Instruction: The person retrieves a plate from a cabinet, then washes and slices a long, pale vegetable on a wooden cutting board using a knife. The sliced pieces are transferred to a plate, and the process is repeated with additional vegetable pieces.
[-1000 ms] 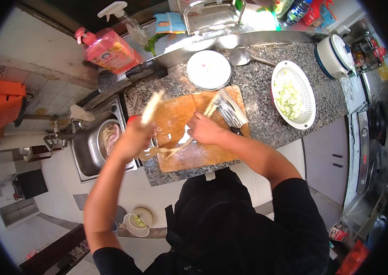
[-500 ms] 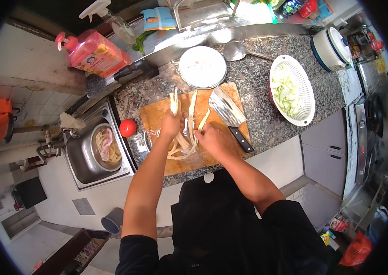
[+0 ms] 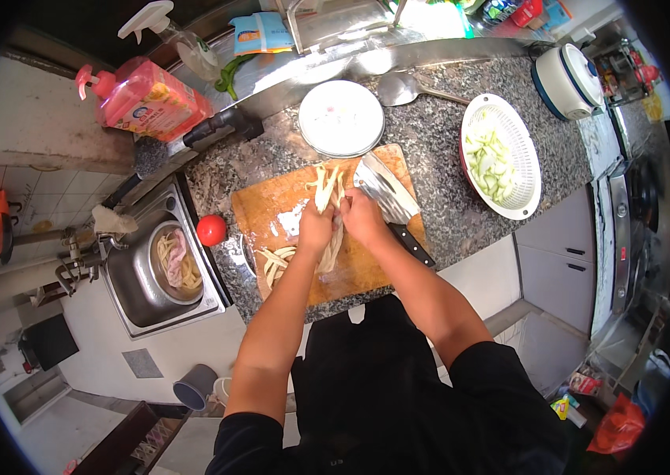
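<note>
Over the middle of a wooden cutting board [image 3: 271, 207], my two hands are close together. My left hand [image 3: 316, 227] is closed around a bunch of long, pale cream strips [image 3: 324, 187], whose ends stick up past the fingers. My right hand [image 3: 362, 217] is closed on the same bunch beside it, and part of the bunch hangs down between my wrists. More pale strips [image 3: 275, 264] lie at the board's left edge, next to my left forearm. A cleaver [image 3: 386, 190] with a black handle rests on the board's right side, just beyond my right hand.
A white plate [image 3: 341, 150] and a metal serving spoon [image 3: 400, 89] lie behind the board. At right stands a white colander [image 3: 529, 178] of sliced pale-green vegetable. Left are a tomato [image 3: 210, 230] and a sink [image 3: 127, 294] holding a metal bowl [image 3: 157, 273] of pale strips.
My hands have come together, the left moving right and down, the right slightly up. The strips are now bunched between them, while others lie at the board's left. The view has shifted slightly.
</note>
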Motion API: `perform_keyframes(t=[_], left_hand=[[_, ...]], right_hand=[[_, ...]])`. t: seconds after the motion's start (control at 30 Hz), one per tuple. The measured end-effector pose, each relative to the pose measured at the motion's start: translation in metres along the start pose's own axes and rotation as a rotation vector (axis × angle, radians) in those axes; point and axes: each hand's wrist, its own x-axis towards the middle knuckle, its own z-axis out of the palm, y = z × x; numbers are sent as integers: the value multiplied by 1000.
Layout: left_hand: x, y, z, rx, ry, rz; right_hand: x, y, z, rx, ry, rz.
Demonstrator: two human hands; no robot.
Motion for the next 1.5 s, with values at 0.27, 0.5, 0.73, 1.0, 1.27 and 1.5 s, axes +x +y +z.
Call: perform_keyframes(t=[0.27, 0.5, 0.73, 1.0, 1.27, 1.5], left_hand=[[-66, -22, -28, 218, -186, -58], [-52, -6, -30, 665, 14, -78], [-52, -10, -17, 814, -49, -96], [-76, -1, -34, 959, -90, -225], [-74, -1, -3, 802, 157, -150], [-86, -22, 31, 957, 437, 78]], right_hand=[[-60, 45, 29, 315, -296, 118], [-58, 25, 7, 462, -324, 185], [-75, 25, 19, 661, -243, 338], [-45, 13, 6, -97, -201, 0], [-55, 15, -19, -11, -335, 85], [-73, 47, -104, -571, -14, -383]])
